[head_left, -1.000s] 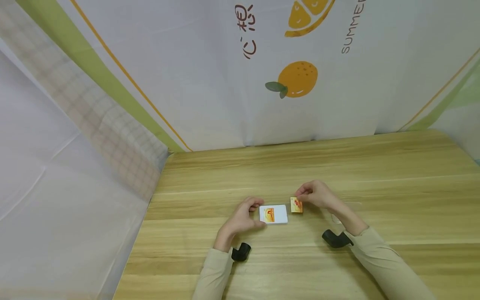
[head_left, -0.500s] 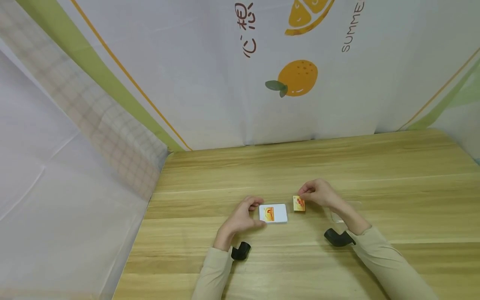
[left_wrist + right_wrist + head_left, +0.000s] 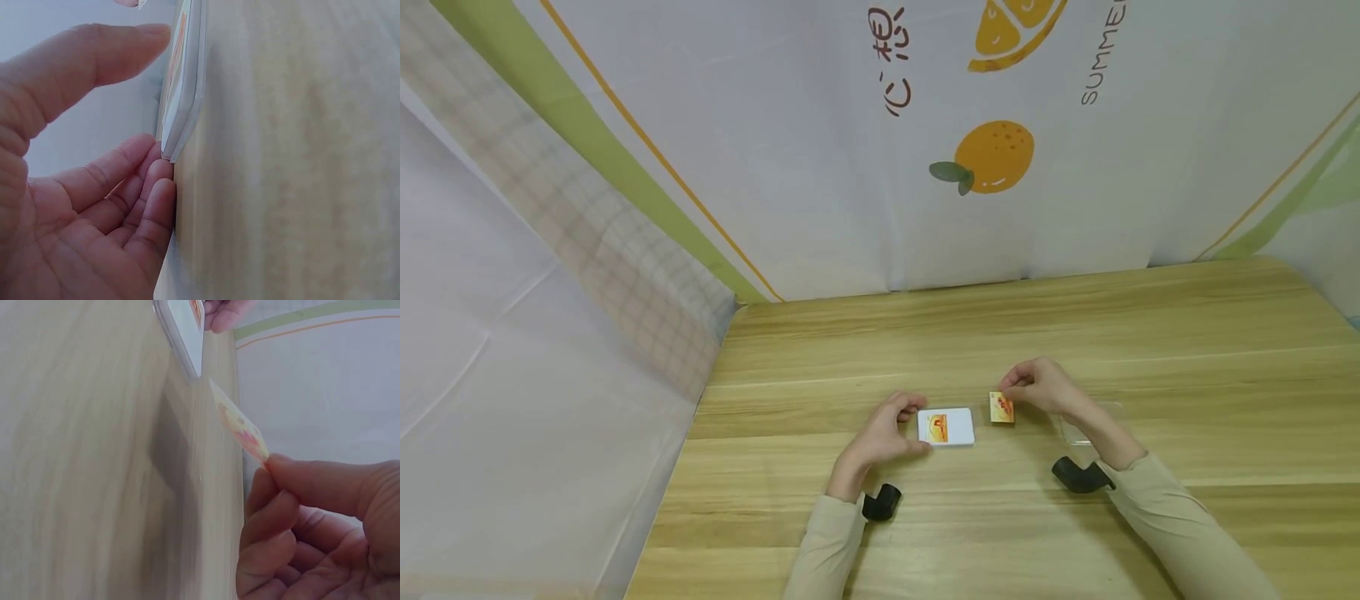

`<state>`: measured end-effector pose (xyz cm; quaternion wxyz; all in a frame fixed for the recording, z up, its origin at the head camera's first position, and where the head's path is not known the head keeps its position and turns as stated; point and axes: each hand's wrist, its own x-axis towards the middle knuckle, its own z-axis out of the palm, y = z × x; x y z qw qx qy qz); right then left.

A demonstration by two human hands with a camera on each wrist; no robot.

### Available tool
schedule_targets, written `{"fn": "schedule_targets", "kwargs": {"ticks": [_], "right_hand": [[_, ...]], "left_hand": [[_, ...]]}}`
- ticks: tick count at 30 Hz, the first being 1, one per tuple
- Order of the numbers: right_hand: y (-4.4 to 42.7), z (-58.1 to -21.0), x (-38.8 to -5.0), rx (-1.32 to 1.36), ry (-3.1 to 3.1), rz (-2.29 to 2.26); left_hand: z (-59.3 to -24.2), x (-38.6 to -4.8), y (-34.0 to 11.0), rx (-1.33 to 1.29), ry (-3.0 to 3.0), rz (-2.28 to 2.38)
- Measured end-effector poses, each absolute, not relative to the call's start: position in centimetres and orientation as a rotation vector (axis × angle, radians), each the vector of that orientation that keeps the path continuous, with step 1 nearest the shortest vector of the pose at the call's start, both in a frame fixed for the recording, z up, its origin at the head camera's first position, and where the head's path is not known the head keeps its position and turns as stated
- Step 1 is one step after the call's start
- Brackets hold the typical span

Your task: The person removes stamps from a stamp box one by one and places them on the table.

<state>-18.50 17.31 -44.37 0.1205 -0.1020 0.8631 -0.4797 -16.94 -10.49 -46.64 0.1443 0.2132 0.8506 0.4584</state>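
Observation:
On the wooden table lies a flat white case (image 3: 959, 426) with an orange picture on its left half. The left hand (image 3: 886, 433) holds its left end, thumb at the front edge and fingers at the back. In the left wrist view the fingers of that hand (image 3: 94, 206) touch the edge of the case (image 3: 187, 94). Just right of the case, the right hand (image 3: 1045, 388) pinches a small yellow-and-red card (image 3: 1002, 408) by its upper corner. The right wrist view shows the card (image 3: 242, 430) tilted above the table, between thumb and index finger of the right hand (image 3: 331, 525).
A clear, thin-walled piece (image 3: 1077, 435) lies partly under the right forearm. Black curved mounts sit at the left wrist (image 3: 883, 503) and the right wrist (image 3: 1081, 476). A white curtain with printed oranges (image 3: 820, 167) rises behind the table (image 3: 970, 533).
The right hand has moved slightly to the right with the small card, widening the gap to the white case. The left hand and the case have stayed in place.

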Motion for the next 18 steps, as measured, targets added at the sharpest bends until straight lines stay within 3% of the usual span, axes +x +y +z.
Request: {"fn": "schedule_targets", "kwargs": {"ticks": [18], "right_hand": [[17.94, -44.46, -18.34, -0.277, 2.535, -1.378]], "left_hand": [[-46.70, -16.93, -10.48, 0.625, 2.446, 1.337]]}}
